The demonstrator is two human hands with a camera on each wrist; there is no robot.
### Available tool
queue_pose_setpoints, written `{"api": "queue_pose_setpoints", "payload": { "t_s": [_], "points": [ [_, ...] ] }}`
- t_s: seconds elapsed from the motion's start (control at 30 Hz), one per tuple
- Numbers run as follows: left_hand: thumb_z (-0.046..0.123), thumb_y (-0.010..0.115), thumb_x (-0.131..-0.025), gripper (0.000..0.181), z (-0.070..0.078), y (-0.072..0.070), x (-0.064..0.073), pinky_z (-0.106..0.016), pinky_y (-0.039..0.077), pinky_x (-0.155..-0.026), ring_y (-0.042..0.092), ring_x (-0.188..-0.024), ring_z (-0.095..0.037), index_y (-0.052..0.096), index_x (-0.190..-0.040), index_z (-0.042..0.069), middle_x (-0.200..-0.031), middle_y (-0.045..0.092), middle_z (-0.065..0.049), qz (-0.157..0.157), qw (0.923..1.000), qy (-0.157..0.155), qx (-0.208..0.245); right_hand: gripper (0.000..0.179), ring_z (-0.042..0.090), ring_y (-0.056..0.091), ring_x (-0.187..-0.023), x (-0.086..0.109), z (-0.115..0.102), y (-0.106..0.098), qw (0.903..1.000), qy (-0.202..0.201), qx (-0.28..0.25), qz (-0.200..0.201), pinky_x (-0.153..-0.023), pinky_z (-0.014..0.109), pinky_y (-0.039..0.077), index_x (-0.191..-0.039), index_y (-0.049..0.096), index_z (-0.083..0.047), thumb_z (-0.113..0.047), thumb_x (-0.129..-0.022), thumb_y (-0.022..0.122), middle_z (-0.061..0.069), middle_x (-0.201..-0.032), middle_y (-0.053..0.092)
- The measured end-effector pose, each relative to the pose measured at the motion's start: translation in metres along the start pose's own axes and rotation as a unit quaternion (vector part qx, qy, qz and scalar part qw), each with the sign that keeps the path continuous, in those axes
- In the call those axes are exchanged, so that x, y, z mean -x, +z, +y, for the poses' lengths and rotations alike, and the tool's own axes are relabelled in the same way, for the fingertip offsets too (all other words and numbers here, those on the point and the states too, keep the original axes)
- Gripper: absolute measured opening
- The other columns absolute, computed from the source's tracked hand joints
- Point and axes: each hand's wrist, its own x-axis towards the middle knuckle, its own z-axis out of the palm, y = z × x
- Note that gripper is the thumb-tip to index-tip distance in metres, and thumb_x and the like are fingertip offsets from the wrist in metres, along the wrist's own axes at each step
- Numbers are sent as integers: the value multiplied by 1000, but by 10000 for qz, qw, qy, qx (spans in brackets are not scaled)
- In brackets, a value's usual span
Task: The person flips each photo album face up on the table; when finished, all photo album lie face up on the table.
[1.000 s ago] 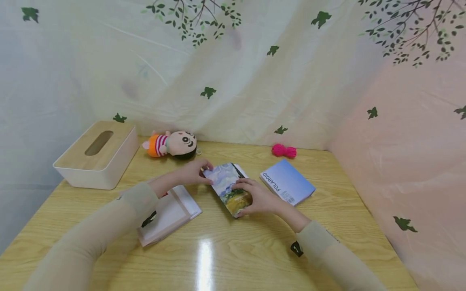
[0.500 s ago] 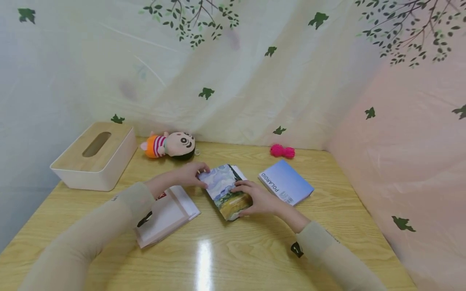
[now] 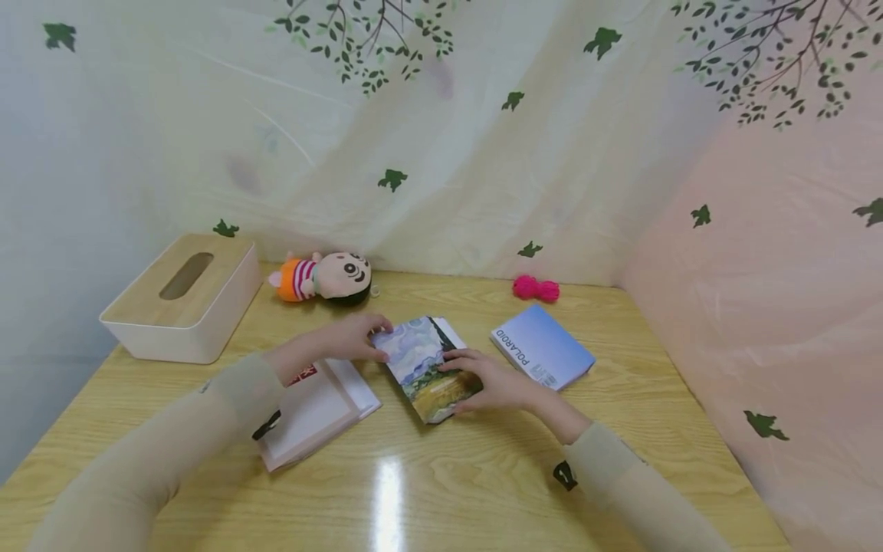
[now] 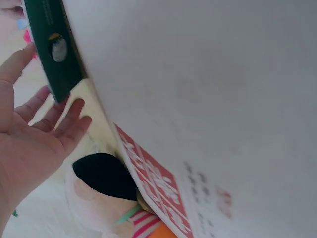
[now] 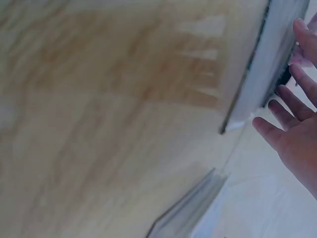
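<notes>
White packet: lying on the tabletop (image 3: 483,491) just on the near side of the left hand (image 3: 355,337), partly under that forearm; the packet (image 3: 324,414) sits askew.
Painted book: between the two hands, landscape cover up; I can't tell whether the book (image 3: 417,368) rests flat.
Left hand: holding the book's far left corner between thumb and fingers.
Right hand: gripping the other end, the right hand (image 3: 493,381) with fingertips over the cover and thumb at the near edge.
Left wrist view only: the book's green side (image 4: 59,74) with an oval mark, plus the packet's full red label (image 4: 153,178), half covered from above.
Right wrist view: the book's pale edge side-on, blurred.
Blue box: just beyond the right wrist, "POLAROID" printed on the box (image 3: 545,345).
Tissue box: left of the left hand, well apart, wooden lid on the box (image 3: 165,341).
Plush doll: on its side beyond the left hand, the doll (image 3: 320,277) near the curtain (image 3: 455,176).
Pink bundle: beyond the right hand, the bundle (image 3: 536,289) by that same curtain.
</notes>
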Motion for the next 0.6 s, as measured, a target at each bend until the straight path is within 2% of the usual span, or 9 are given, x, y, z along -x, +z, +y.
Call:
{"api": "queue_pose_setpoints", "payload": {
  "t_s": [0.23, 0.43, 0.6],
  "points": [
    [32, 72, -83, 75, 18, -1, 2, -48, 31, -109, 41, -130, -38, 39, -140, -4, -140, 44, -24, 260, 9996, 37, -129, 67, 31, 34, -136, 14, -1, -19, 9990, 161, 16, 421, -104, 53, 36, -137, 49, -13, -35, -79, 76, 9, -148, 37],
    [34, 72, -82, 78, 39, -2, 0, -47, 31, -110, 41, -130, -38, 37, -141, -3, -141, 43, -23, 434, 9981, 293, -338, 65, 31, 35, -135, 28, 5, -36, 9960, 185, -82, 874, -104, 54, 35, -136, 50, -12, -25, -79, 77, 8, -147, 39],
    [32, 71, -83, 77, 57, -2, -4, -47, 30, -110, 38, -132, -36, 35, -143, 0, -143, 41, -21, 459, 9983, 355, -93, 65, 31, 39, -132, 41, 10, -52, 9916, 177, -5, 1280, -103, 53, 37, -135, 51, -13, -26, -78, 78, 11, -144, 43]
  ]
}}
